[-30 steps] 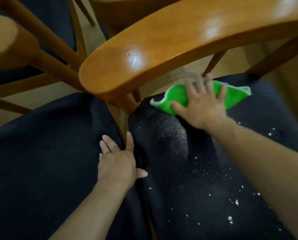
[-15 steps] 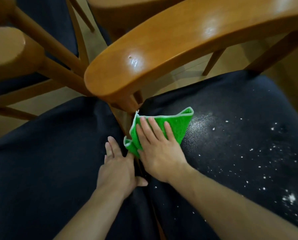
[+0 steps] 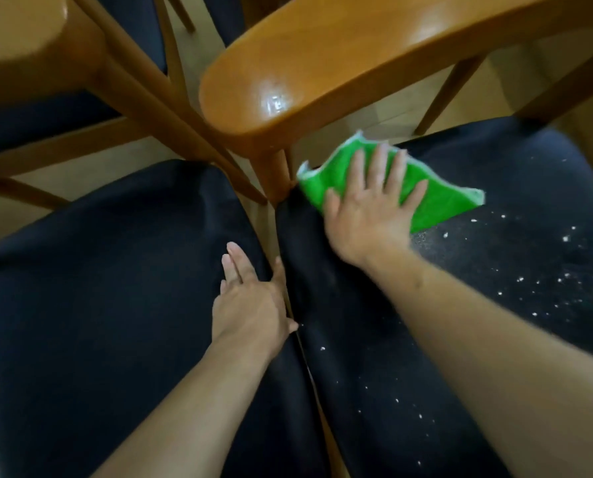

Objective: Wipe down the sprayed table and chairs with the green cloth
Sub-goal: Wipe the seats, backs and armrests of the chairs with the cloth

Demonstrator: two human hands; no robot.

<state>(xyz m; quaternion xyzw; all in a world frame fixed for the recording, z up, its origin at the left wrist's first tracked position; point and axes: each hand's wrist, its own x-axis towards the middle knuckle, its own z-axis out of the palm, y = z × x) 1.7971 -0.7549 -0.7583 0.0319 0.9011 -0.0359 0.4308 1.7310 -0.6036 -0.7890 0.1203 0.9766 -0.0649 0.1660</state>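
Two dark-cushioned wooden chairs stand side by side below me. The right chair's seat [image 3: 495, 305] is speckled with white spray droplets. My right hand [image 3: 371, 208] presses the green cloth [image 3: 440, 201] flat on the far left part of that seat, fingers straight and spread. My left hand [image 3: 250, 301] rests flat on the right edge of the left chair's seat [image 3: 98, 305], fingers straight, thumb at the gap between the two seats. The right chair's glossy curved wooden backrest [image 3: 339, 63] arches just above the cloth.
The backrest's wooden post [image 3: 274, 174] comes down right beside the cloth. More wooden chair rails and legs [image 3: 143, 84] cross at the upper left. Pale floor [image 3: 98, 160] shows between the chairs.
My right hand swept the cloth from the far side of the seat toward me, then back away and to the right. My left hand stayed on the left seat.
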